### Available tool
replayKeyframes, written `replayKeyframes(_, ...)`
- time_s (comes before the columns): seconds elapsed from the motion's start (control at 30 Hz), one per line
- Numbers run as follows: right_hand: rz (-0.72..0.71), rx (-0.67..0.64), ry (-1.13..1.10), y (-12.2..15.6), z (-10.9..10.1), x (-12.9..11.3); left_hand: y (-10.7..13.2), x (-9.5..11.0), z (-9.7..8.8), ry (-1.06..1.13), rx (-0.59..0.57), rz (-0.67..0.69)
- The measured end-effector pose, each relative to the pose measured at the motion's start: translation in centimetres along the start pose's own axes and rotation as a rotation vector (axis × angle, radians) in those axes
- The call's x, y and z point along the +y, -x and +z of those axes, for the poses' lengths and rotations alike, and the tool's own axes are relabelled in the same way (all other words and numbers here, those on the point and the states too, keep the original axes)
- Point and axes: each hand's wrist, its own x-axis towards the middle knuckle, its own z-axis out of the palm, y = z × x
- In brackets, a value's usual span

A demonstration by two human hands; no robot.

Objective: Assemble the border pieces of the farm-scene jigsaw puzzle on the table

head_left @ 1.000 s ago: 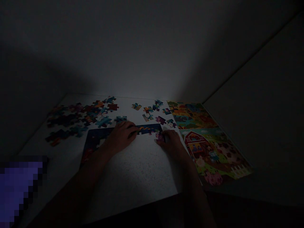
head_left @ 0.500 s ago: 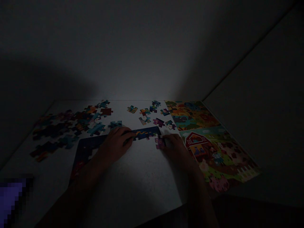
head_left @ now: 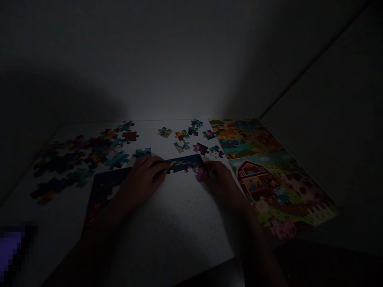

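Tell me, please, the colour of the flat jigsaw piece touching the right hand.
Mostly purple jigsaw piece; head view.

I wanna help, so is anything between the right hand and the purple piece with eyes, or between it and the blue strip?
Nothing visible. The right hand touches the purple piece at its right edge, and that piece appears to meet the blue strip. The nearest loose pieces lie beyond the strip.

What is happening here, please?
A person's left hand lies over a dark blue puzzle border. The right hand holds a purple piece at its right corner. Loose pieces lie beyond and to the left; a farm picture lies on the right.
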Motion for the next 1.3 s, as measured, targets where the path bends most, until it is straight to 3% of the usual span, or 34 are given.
replayKeyframes(0.67, -0.188, 0.045, 0.168, 0.5, 0.8, 0.8, 0.1, -0.1, 0.4, 0.029, 0.026, 0.012)
replayKeyframes(1.3, -0.183, 0.084, 0.239, 0.4, 1.5, 0.3, 0.0, 0.2, 0.1, 0.015, -0.014, 0.005)
